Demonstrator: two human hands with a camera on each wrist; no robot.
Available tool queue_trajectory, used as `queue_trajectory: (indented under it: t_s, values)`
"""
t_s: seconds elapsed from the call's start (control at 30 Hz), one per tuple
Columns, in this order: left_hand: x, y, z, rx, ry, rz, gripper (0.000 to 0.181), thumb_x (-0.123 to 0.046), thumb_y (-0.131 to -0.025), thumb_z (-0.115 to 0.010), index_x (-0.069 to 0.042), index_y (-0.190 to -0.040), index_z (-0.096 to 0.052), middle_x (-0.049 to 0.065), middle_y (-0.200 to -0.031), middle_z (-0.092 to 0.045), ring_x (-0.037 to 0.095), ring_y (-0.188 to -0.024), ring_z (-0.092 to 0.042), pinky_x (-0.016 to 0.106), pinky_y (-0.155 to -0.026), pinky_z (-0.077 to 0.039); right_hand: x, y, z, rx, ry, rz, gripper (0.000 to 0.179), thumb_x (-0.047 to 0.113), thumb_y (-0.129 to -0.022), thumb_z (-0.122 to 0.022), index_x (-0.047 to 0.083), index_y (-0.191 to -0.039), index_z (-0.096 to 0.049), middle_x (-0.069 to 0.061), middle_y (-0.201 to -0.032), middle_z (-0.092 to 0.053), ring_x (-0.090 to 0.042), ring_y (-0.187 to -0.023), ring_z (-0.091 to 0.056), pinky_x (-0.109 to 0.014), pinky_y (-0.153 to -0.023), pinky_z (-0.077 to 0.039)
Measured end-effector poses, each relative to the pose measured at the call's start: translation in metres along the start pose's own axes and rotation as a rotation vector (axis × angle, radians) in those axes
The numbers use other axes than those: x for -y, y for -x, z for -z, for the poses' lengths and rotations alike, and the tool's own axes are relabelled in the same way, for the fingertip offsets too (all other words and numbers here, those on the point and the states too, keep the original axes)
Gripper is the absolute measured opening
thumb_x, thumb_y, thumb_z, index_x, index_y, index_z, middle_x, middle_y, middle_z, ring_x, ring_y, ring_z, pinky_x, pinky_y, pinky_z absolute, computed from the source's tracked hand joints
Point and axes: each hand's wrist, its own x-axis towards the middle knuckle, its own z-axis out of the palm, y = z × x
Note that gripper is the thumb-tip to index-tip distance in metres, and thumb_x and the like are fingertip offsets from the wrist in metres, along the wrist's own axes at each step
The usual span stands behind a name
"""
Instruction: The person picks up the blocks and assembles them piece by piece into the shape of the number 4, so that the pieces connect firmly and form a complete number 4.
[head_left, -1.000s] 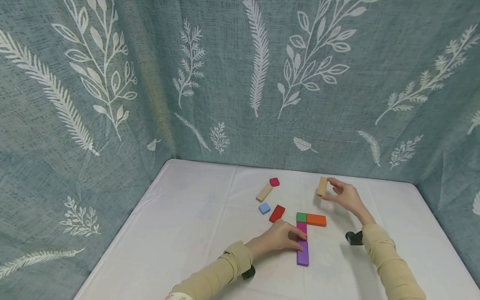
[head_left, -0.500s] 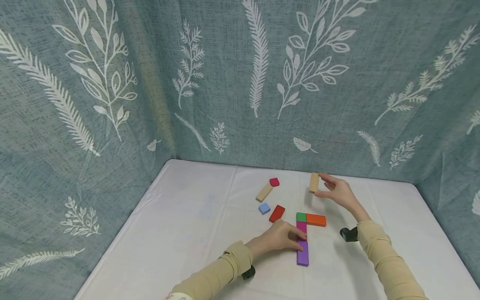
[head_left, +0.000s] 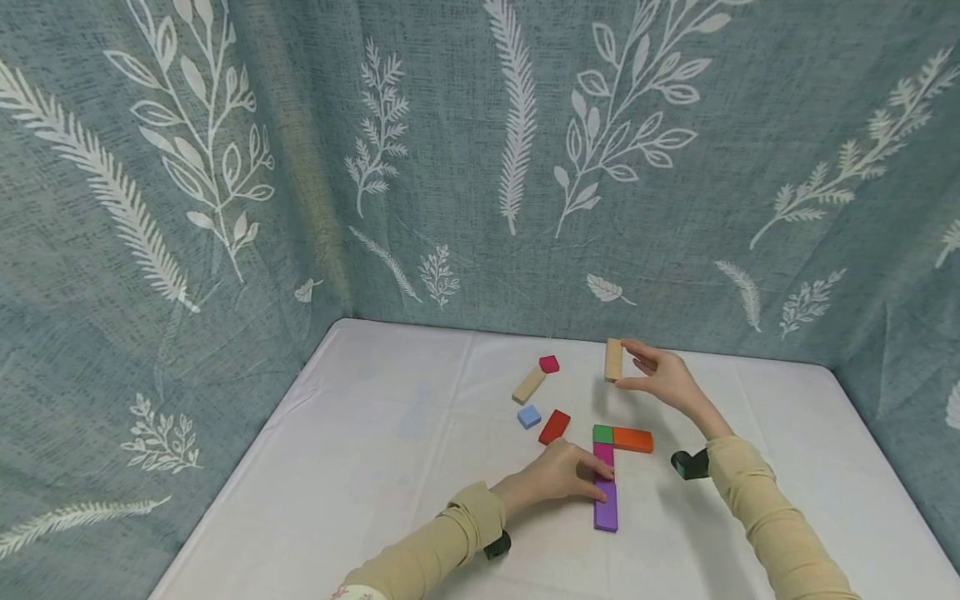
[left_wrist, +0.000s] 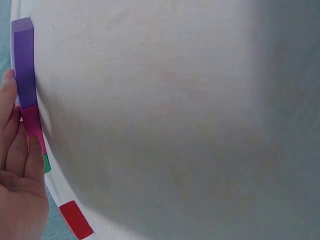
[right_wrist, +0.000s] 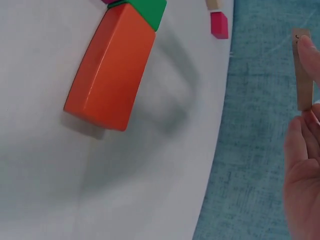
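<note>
In the head view, my right hand [head_left: 663, 379] pinches a plain wooden block [head_left: 613, 360] between thumb and fingers, raised above the back of the table. The right wrist view shows the thumb against one end of that block [right_wrist: 303, 75]. My left hand [head_left: 558, 471] rests at a row of blocks, its fingertips touching where the magenta block [head_left: 603, 452] meets the purple block [head_left: 605, 512]. A green block [head_left: 603, 433] tops the row, and an orange block [head_left: 633, 440] extends rightward from it. In the left wrist view the thumb lies alongside the purple block [left_wrist: 24, 65].
Left of the row lie a dark red block [head_left: 554, 427], a small blue block [head_left: 528, 417], another wooden block [head_left: 528, 386] and a small crimson block [head_left: 549, 364]. A white cloth covers the table [head_left: 375, 433]. Patterned teal curtain [head_left: 465, 167] hangs behind and at the sides.
My right hand has carried the wooden block leftward and slightly back, and the block has turned more upright in the head view. My left hand and the row of blocks have stayed put.
</note>
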Motion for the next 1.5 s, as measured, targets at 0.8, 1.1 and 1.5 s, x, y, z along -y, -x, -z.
queue_trajectory:
  t_s: [0.8, 1.1, 1.5]
  values:
    - [0.0, 0.002, 0.0, 0.003, 0.002, 0.0, 0.031, -0.027, -0.078, -0.078, -0.017, -0.107, -0.074, -0.007, -0.107, -0.072, 0.0, -0.103, -0.063, 0.007, -0.082, -0.043, 0.001, 0.002, -0.014, 0.039, -0.02, 0.054, 0.08, 0.02, -0.078, -0.078, 0.0, -0.144, -0.037, -0.02, -0.15, -0.035, -0.035, -0.137, -0.036, -0.042, -0.106, -0.036]
    - [0.0, 0.002, 0.001, -0.001, 0.002, -0.006, 0.03, -0.026, -0.078, -0.077, -0.017, -0.107, -0.074, -0.007, -0.106, -0.072, -0.001, -0.103, -0.063, 0.007, -0.084, -0.043, -0.008, 0.005, -0.02, 0.054, -0.018, 0.031, 0.077, 0.018, -0.079, -0.077, 0.0, -0.142, -0.039, -0.021, -0.149, -0.037, -0.037, -0.136, -0.037, -0.039, -0.105, -0.037]
    - [0.0, 0.001, 0.001, -0.006, -0.015, -0.031, 0.03, -0.027, -0.078, -0.077, -0.017, -0.107, -0.074, -0.007, -0.105, -0.073, -0.003, -0.1, -0.064, 0.005, -0.082, -0.042, -0.011, 0.013, -0.028, 0.071, 0.029, 0.031, 0.071, 0.012, -0.08, -0.075, -0.007, -0.139, -0.04, -0.028, -0.144, -0.039, -0.042, -0.132, -0.04, -0.046, -0.104, -0.038]
